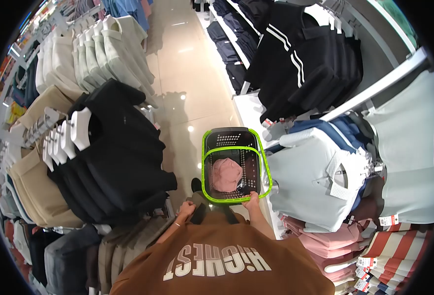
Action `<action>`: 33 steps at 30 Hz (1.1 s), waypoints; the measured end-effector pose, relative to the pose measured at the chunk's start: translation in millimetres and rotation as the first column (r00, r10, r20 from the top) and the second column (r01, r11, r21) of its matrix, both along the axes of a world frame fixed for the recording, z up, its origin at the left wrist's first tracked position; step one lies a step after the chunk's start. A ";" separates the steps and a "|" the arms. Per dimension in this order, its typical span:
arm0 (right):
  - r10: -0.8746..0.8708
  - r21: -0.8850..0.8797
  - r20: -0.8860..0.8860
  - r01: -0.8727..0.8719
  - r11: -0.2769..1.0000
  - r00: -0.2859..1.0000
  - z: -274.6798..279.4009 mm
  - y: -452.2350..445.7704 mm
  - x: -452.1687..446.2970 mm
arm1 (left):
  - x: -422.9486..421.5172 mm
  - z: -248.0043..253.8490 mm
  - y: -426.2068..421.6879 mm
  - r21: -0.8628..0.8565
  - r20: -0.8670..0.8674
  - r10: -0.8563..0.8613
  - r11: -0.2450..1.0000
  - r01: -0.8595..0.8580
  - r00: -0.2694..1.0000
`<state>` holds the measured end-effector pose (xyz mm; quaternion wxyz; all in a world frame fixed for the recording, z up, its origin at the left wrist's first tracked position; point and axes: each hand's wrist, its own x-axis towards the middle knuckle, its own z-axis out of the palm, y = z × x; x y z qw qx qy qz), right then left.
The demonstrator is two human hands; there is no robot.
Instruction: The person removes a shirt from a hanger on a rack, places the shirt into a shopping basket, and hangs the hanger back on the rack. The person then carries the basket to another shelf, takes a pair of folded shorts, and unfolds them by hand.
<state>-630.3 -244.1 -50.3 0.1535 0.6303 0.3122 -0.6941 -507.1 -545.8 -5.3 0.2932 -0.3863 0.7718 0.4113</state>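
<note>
A black shopping basket [236,136] with a bright green rim and handle is in front of my body. My right hand [251,199] is closed round the basket's near rim, towards its right corner. A folded or crumpled pink cloth item [226,174] lies inside the basket, along with a small dark thing too unclear to name. My left hand [186,209] hangs low beside my body, left of the basket, with its fingers curled in. Nothing shows in it.
Black shirts [113,147] on white hangers crowd the left side, with white shirts [99,49] beyond. On the right hang black striped tops [300,59] and a light grey polo shirt [315,172]. A tiled aisle [177,73] runs ahead between the racks.
</note>
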 end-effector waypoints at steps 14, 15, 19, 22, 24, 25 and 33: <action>0.278 0.174 -0.383 -0.227 0.958 0.881 19.5 -55.1 -151.9 | -77.8 -5.6 -52.5 0.158 -0.067 0.002 0.987 0.008 0.998; 0.288 0.203 -0.378 -0.225 0.953 0.880 20.6 -55.3 -163.6 | -83.9 -5.2 -56.7 0.146 -0.034 -0.001 0.989 0.006 0.999; 0.326 0.243 -0.378 -0.247 0.938 0.867 25.5 -53.4 -199.4 | -100.2 -5.2 -69.2 0.069 0.049 0.008 0.998 -0.011 0.999; 0.320 0.223 -0.327 -0.256 0.941 0.889 21.4 -53.0 -215.9 | -104.6 -13.4 -82.3 0.065 0.084 0.071 0.995 -0.077 0.994; 0.296 0.244 -0.334 -0.221 0.944 0.895 0.8 -57.6 -226.2 | -112.4 -22.7 -85.2 0.105 0.134 0.214 0.968 -0.228 0.968; 0.314 0.248 -0.325 -0.240 0.939 0.892 -2.0 -59.1 -232.9 | -115.7 -20.6 -83.5 0.085 0.113 0.212 0.971 -0.222 0.971; 0.425 0.232 -0.328 -0.364 0.902 0.844 -30.9 -40.6 -277.9 | -156.6 -35.4 -49.5 -0.032 0.039 0.281 0.960 -0.280 0.959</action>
